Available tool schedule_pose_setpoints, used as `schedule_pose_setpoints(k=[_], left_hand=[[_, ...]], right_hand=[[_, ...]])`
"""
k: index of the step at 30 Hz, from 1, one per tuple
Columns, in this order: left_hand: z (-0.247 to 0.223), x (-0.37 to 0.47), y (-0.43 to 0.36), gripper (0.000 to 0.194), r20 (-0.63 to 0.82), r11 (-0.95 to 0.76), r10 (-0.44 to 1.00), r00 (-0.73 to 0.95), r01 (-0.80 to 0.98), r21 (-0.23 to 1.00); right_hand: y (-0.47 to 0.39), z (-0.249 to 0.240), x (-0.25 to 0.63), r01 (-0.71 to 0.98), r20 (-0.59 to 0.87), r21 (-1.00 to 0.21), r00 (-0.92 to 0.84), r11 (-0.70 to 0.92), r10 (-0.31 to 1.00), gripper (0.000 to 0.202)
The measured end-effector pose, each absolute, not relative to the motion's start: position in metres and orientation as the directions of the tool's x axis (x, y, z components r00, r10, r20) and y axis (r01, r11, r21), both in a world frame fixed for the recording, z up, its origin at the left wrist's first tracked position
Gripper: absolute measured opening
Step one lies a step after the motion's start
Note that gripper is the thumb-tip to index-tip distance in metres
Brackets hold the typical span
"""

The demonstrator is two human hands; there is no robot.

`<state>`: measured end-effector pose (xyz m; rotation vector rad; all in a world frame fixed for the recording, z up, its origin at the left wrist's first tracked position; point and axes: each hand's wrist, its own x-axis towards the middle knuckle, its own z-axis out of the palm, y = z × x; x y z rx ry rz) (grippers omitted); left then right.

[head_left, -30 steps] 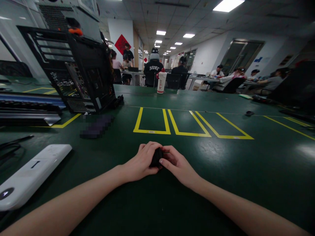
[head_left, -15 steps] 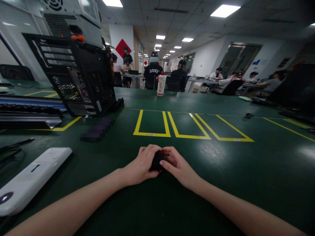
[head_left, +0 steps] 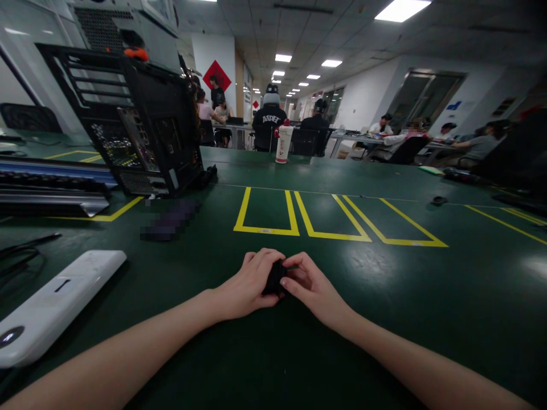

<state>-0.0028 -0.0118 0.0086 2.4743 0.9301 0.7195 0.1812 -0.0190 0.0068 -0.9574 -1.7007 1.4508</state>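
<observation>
Two hands, left (head_left: 252, 283) and right (head_left: 308, 287), grip a black object (head_left: 274, 278) (mostly hidden by fingers).

Long office with white walls (head_left: 368, 98) and red diamond decoration (head_left: 216, 76) | glowing rectangular panels (head_left: 403, 9) in grey ceiling (head_left: 256, 23) | dark green tabletop (head_left: 384, 319) in front | more desks (head_left: 354, 135) and black chairs (head_left: 303, 141) behind | glass door (head_left: 421, 97) at right

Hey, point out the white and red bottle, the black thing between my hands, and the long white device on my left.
White and red bottle (head_left: 282, 146): head view, middle of its body.
Black object (head_left: 274, 278): head view, its visible side between the hands.
White device (head_left: 81, 282): head view, its top face.
</observation>
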Motion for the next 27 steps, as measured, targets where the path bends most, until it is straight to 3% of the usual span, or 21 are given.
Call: schedule_pose_setpoints(k=[4, 10, 14, 22, 27], left_hand=[[0.0091, -0.0034, -0.0118, 0.059, 0.328, -0.713, 0.678, 0.657, 0.479, 0.512], [0.0081, -0.0031, -0.0111, 0.061, 0.335, -0.714, 0.677, 0.655, 0.474, 0.515], [0.0073, -0.0017, -0.0105, 0.058, 0.331, -0.704, 0.686, 0.648, 0.477, 0.526], [0.0110, -0.0023, -0.0122, 0.059, 0.314, -0.696, 0.691, 0.651, 0.483, 0.532], [0.0087, -0.0027, -0.0111, 0.057, 0.325, -0.697, 0.693, 0.643, 0.482, 0.531]], right_hand=[[-0.0174, 0.0069, 0.1832, 0.142, 0.016, -0.985, -0.495, 0.100, 0.869, 0.024], [-0.0181, 0.0054, 0.1853, 0.045, 0.097, -0.988, -0.551, 0.146, 0.829, 0.024], [-0.0176, 0.0031, 0.1827, 0.037, 0.070, -0.994, -0.510, 0.103, 0.857, 0.017], [-0.0189, 0.0077, 0.1831, 0.125, 0.020, -0.988, -0.477, 0.090, 0.879, 0.031], [-0.0180, 0.0089, 0.1854, 0.094, 0.060, -0.987, -0.549, 0.133, 0.834, 0.022]])
